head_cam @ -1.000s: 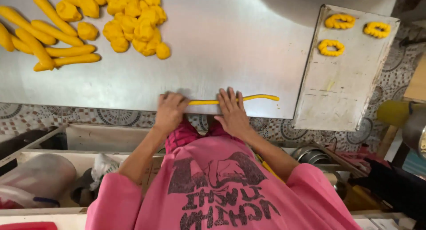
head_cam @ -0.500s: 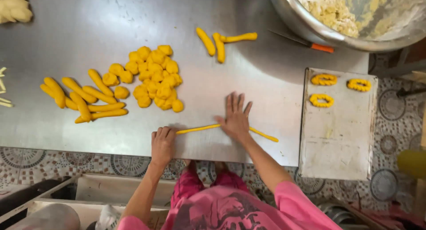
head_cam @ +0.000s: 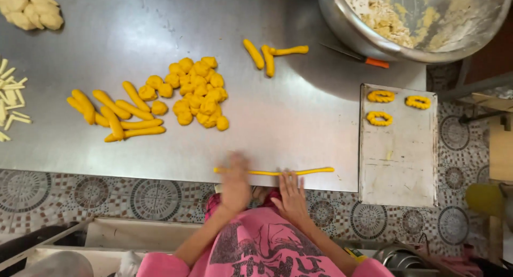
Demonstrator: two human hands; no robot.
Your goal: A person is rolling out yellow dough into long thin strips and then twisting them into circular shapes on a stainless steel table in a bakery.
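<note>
Your left hand (head_cam: 235, 183) lies flat, fingers spread, on the thin yellow dough rope (head_cam: 278, 172); it's motion-blurred. Your right hand (head_cam: 291, 194) is also flat and open, fingertips on the rope's middle. Neither hand grips anything.

The rope runs parallel to the near edge of the steel table (head_cam: 299, 122), just inside it, its right end stopping short of the white tray (head_cam: 398, 159).

The tray is rectangular, at the table's right edge, and overhangs the near edge a little. Three twisted dough rings (head_cam: 380, 117) sit at its far end; the rest is bare.

Far right: a big steel mixing bowl (head_cam: 374, 39) of crumbly pale dough, a knife with an orange handle (head_cam: 377, 62) beside it.

Mid-table: a heap of dough balls (head_cam: 197, 92), short dough logs (head_cam: 115, 116) left of it, three more logs (head_cam: 267, 55) near the bowl. Pale dough sticks (head_cam: 10, 103) lie at the left edge.

Open steel between the heap and the rope.
</note>
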